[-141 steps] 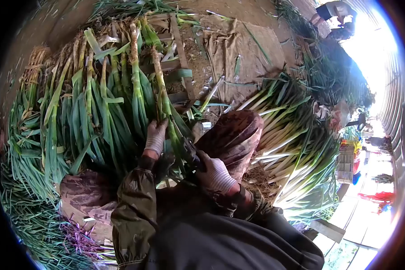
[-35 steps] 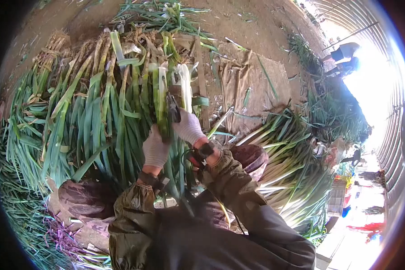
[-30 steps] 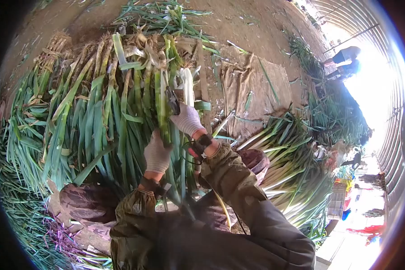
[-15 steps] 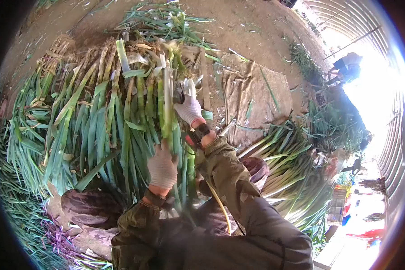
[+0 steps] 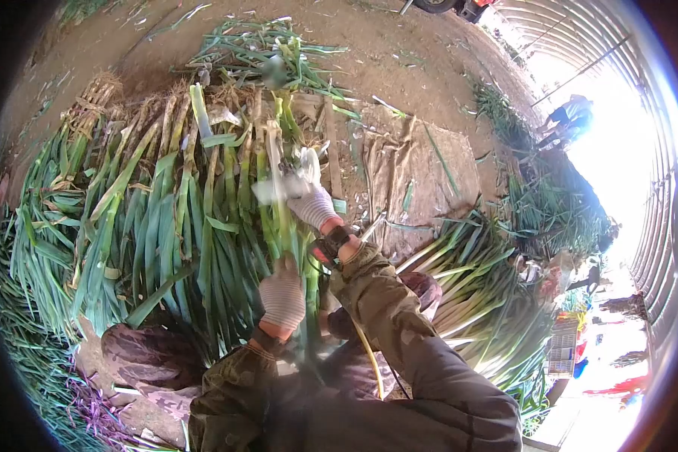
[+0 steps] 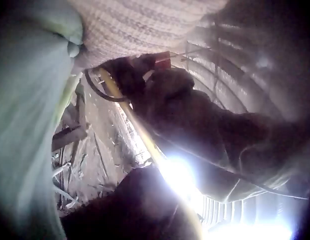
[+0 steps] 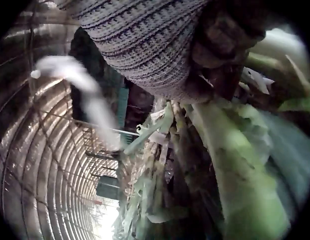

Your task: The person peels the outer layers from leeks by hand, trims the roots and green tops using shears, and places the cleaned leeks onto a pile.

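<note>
My left hand [image 5: 282, 297], in a striped knit glove, grips a leek [image 5: 281, 215] low on its green part. Its pale shank points away from me, over the row of leeks. The left wrist view has the broad green leaves [image 6: 30, 130] close beside the glove. Up by the shank, my gloved right hand [image 5: 313, 207] holds a dark air gun [image 5: 285, 167], partly hidden by the fingers. A blurred whitish strip of skin [image 5: 271, 190] crosses the shank; the right wrist view catches a blurred white strip [image 7: 90, 95] too. A peeled white leek [image 5: 309, 162] lies just past the right hand.
Unpeeled leeks [image 5: 151, 218] lie in a thick row at left, roots away from me. Peeled ones [image 5: 467, 294] are heaped at right. A yellow hose [image 5: 371, 358] runs below my right forearm. Leaf scraps [image 5: 264, 56] and a brown cloth [image 5: 399, 166] lie beyond; another person [image 5: 569, 120] bends far right.
From beside the knee, the air gun went out over the leeks. Lately my left hand drew back toward me with the leek, its shank turned paler, and a strip of skin came loose.
</note>
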A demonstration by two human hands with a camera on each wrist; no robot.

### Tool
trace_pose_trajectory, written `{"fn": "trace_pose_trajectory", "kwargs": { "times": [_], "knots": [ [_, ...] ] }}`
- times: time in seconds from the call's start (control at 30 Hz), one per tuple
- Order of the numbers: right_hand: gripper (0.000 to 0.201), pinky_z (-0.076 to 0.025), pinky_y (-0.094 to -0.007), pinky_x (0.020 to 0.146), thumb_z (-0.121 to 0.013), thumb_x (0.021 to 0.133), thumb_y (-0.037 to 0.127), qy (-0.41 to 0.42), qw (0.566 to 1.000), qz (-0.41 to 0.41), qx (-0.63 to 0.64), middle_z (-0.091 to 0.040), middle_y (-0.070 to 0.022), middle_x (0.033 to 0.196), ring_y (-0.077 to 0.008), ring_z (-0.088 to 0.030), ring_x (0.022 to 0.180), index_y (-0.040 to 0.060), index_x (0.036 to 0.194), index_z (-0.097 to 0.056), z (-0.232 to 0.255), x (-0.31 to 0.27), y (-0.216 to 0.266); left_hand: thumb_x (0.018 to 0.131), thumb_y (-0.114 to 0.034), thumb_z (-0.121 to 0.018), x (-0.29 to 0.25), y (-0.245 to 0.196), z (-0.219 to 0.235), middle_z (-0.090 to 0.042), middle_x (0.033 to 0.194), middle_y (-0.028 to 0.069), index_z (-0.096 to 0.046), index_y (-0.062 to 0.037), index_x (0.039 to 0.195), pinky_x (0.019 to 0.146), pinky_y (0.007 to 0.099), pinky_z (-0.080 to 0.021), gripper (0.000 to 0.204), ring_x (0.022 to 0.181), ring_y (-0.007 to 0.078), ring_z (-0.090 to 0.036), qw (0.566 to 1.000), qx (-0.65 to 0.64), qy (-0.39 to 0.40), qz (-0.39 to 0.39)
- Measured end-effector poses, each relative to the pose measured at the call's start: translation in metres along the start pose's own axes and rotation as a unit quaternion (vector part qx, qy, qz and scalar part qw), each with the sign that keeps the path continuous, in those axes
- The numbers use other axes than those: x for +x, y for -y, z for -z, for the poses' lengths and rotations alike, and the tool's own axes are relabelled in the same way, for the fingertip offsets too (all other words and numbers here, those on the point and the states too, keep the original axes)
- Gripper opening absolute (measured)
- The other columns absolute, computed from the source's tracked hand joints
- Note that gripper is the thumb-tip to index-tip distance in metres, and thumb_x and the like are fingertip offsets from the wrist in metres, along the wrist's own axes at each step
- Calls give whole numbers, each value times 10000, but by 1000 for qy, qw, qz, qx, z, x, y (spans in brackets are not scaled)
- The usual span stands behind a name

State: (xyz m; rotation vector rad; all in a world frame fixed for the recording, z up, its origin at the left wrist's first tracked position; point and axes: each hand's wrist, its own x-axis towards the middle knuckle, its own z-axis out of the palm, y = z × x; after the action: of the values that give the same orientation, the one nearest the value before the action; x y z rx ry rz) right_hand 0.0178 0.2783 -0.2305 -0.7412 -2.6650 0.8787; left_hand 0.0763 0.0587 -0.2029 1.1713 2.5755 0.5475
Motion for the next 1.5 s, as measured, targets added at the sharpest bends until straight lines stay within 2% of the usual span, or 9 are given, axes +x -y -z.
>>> {"fn": "trace_pose_trajectory", "kwargs": {
  "times": [0.1, 0.37, 0.47, 0.5, 0.6, 0.67, 0.93, 1.37, 1.5],
  "knots": [
    [449, -536, -432, 834, -710, 772, 322, 34, 991, -126, -42, -694, -260, 928, -402, -677, 912, -9, 1073, -669, 11, 3, 5, 866, -248, -651, 0, -4, -12, -587, 1111, 159, -446, 31, 1323, 596, 399, -543, 574, 708, 300, -671, 998, 15, -31, -54],
    [451, -542, -367, 737, -681, 787, 256, 93, 986, -138, -33, -699, -174, 821, -254, -683, 754, -17, 1144, -643, 56, -44, 19, 865, -211, -600, -37, -56, -75, -618, 959, 123, -582, -54, 1115, 569, 372, -536, 295, 622, 262, -641, 985, 22, -9, -172],
    [448, -532, -374, 713, -664, 785, 231, 119, 983, -137, 12, -667, -163, 794, -240, -652, 707, -26, 1150, -625, 62, -94, 29, 842, -225, -693, -47, -42, -45, -672, 899, 82, -654, -95, 982, 609, 375, -546, 195, 704, 264, -689, 962, -209, -22, -175],
    [483, -548, -417, 771, -694, 768, 261, 160, 970, -179, 42, -676, -241, 824, -364, -679, 780, -19, 1157, -631, 67, -107, 30, 835, -231, -714, -46, -27, -36, -686, 896, 77, -664, -99, 956, 615, 376, -547, 186, 723, 260, -698, 941, -283, -33, -184],
    [517, -550, -439, 786, -702, 754, 266, 166, 977, -132, 14, -683, -257, 857, -412, -680, 832, -16, 1180, -620, 57, -150, 27, 854, -211, -704, -18, 36, -38, -694, 895, 142, -667, -76, 998, 671, 441, -525, 200, 790, 363, -678, 969, -239, -61, 18],
    [588, -550, -454, 798, -708, 748, 276, 216, 969, -116, 0, -681, -270, 886, -420, -682, 871, -17, 1240, -579, 44, -172, 36, 899, -264, -624, 14, 62, -37, -642, 870, 190, -595, -57, 1006, 642, 523, -479, 235, 773, 436, -629, 943, -225, -243, -33],
    [583, -539, -472, 803, -721, 789, 292, 195, 970, -143, 9, -684, -259, 932, -425, -676, 899, 17, 1271, -541, 40, -179, 53, 858, -260, -644, 117, 66, -34, -683, 977, 216, -523, -44, 1117, 754, 524, -526, 359, 892, 432, -666, 981, -104, -11, 165],
    [608, -521, -512, 776, -707, 778, 299, 194, 971, -115, -81, -678, -272, 869, -462, -661, 878, 13, 1279, -515, 40, -191, 66, 822, -277, -722, 82, 72, -45, -689, 917, 214, -530, -33, 1137, 763, 513, -519, 442, 890, 430, -663, 973, -156, -67, 155],
    [592, -533, -512, 802, -717, 764, 264, 197, 967, -133, -88, -674, -280, 896, -460, -661, 897, -2, 1254, -522, 36, -166, 68, 820, -292, -725, 93, 100, -95, -690, 910, 214, -532, -28, 1128, 751, 507, -518, 450, 895, 425, -667, 892, -408, -79, 179]
  ]
}}
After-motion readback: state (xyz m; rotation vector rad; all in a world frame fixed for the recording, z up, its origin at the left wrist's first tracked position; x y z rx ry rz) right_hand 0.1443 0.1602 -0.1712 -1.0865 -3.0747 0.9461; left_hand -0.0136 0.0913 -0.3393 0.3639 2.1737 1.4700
